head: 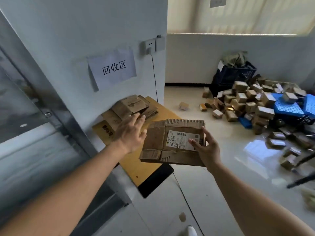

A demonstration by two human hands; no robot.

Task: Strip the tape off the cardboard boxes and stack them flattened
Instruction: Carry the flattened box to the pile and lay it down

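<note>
Head: flattened box (172,142) in right hand (207,149)

Yellow-brown board (136,166) under flattened boxes (131,106); glossy floor (238,167) under heaped small cartons (247,103), blue crates (288,108).

Both forearms are bare up to the frame's edge, with no sleeve showing. The left grip (130,133) and right grip (207,149) are bare too, without gloves, rings or watch.

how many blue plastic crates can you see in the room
3: a dark one against the far wall, holding green cloth; two bright blue ones, and, among the box pile at right. Boxes may hide others.
</note>
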